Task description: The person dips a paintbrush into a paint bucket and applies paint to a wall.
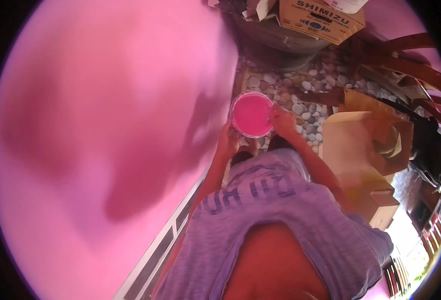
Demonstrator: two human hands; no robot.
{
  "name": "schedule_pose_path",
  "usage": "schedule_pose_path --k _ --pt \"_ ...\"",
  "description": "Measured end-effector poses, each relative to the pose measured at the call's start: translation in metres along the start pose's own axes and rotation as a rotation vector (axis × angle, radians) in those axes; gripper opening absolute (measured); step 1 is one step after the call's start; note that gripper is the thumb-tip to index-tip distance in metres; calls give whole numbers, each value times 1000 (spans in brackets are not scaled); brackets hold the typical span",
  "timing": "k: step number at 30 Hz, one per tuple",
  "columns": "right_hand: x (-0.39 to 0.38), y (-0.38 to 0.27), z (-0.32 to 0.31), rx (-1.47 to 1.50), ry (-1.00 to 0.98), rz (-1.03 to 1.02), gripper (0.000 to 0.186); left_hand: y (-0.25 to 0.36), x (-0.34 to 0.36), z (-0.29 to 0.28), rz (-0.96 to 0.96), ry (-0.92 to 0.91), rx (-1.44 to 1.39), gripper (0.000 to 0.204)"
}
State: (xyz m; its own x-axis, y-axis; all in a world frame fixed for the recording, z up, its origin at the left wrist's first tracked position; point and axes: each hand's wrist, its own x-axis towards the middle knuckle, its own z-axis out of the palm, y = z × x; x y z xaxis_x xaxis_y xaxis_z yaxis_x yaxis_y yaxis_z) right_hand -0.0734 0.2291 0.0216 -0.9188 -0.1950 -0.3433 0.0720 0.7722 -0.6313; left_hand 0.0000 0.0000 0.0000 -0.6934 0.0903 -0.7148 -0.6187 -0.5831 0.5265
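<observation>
A round tub [252,115] of bright pink liquid, which looks like paint, is in front of my body, above my feet. My left hand [226,141] is closed against its lower left side; some of those fingers are hidden by the tub. On the opposite side, my right hand [283,123] grips the rim, its fingertips near the pink surface. The pale rim is smeared with pink.
A pink wall [145,100] with dark shadows rises close on my left. Open cardboard boxes [348,135] stand to the right on the pebble-patterned floor [305,107]. Ahead, a printed carton [323,22] sits above a large rounded container [280,47]. Wooden furniture [405,65] is at far right.
</observation>
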Motion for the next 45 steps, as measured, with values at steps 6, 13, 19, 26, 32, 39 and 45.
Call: schedule_pose_path --k 6,13,19,26,32,39,45 --pt "-23 -6 34 247 189 114 21 -22 4 -6 -30 70 -89 42" --pt "75 69 109 357 70 -31 25 -72 132 -61 -142 184 -57 40" --pt "155 173 172 132 -95 3 27 -142 259 -98 -133 153 -113 38" --pt "255 298 230 606 -231 -144 26 -228 412 -137 7 44 -122 33" --pt "319 319 260 -123 -305 -340 37 -283 484 -128 66 92 -116 39" --pt "334 331 269 -277 -380 -334 37 -348 526 -125 69 295 -312 46" --pt "339 368 252 -350 -351 -640 32 -373 518 -139 9 232 -229 36"
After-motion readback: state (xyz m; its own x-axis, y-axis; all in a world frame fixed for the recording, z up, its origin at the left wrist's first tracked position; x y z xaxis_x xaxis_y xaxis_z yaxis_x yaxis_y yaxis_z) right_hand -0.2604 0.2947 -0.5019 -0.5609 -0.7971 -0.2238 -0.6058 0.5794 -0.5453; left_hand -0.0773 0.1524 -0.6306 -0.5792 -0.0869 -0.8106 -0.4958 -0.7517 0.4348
